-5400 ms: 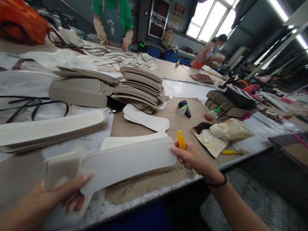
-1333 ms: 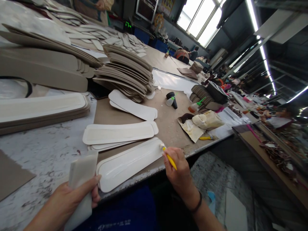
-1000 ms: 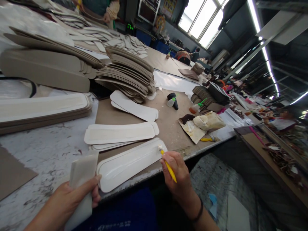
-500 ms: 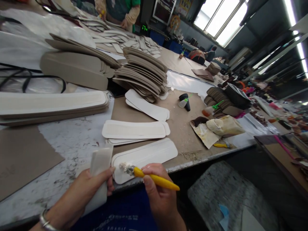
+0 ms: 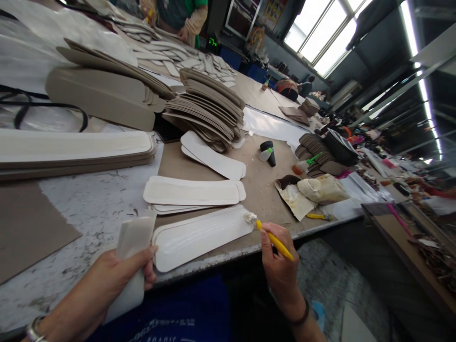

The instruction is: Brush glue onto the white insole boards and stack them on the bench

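My right hand (image 5: 279, 261) is closed around a yellow-handled brush (image 5: 273, 239). Its whitish bristle tip touches the right end of a long white rounded strip (image 5: 199, 236) lying along the table's near edge. My left hand (image 5: 117, 273) is closed on a folded white strip (image 5: 132, 247) just left of that piece. Behind them lies a short stack of similar white strips (image 5: 192, 192).
Tall stacks of grey-brown strips (image 5: 208, 109) and a flat cream stack (image 5: 71, 149) fill the table behind. A black and white glue bottle (image 5: 267, 153), an orange-capped bottle (image 5: 302, 166) and a lumpy rag (image 5: 322, 189) lie at right. A person in green (image 5: 178, 14) stands at the far end.
Half a second ago the brush tip was at the strip's left end beside my left hand; now it is at the right end. The left hand keeps its grip on the folded strip.
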A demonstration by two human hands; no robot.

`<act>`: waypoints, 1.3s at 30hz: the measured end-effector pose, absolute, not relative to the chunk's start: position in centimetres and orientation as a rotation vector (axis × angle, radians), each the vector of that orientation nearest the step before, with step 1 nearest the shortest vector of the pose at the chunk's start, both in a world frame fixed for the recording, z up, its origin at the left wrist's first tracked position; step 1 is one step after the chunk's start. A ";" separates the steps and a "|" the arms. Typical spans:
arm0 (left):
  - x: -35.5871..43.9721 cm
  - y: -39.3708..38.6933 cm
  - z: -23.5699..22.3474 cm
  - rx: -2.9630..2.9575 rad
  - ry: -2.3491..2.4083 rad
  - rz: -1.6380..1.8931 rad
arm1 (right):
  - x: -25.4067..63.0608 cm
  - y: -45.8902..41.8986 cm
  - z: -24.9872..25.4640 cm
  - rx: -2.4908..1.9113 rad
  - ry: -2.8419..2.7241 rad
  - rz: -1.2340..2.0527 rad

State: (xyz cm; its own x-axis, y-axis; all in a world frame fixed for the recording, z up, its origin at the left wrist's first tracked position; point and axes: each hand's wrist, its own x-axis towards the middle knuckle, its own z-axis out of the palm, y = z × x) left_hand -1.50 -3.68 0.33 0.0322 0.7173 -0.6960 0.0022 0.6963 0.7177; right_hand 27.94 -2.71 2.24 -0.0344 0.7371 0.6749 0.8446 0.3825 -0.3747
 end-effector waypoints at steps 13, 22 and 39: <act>-1.9 -5.1 3.9 0.639 1.561 0.796 | 25.0 -3.0 5.3 -1.169 -1.815 0.301; -0.1 -6.9 5.1 0.384 1.145 0.757 | 20.2 -2.4 5.9 -1.223 -1.571 0.931; 1.8 -7.5 4.3 0.335 1.085 0.807 | 16.4 -2.2 4.6 -1.255 -1.398 1.576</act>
State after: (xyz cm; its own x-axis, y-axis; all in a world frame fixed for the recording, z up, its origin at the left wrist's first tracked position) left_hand 1.76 -7.52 4.30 0.2246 0.7245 -0.6517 -0.4162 0.6760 0.6081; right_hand 16.37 -2.16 4.57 -0.3077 0.9256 -0.2205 0.1083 -0.1961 -0.9746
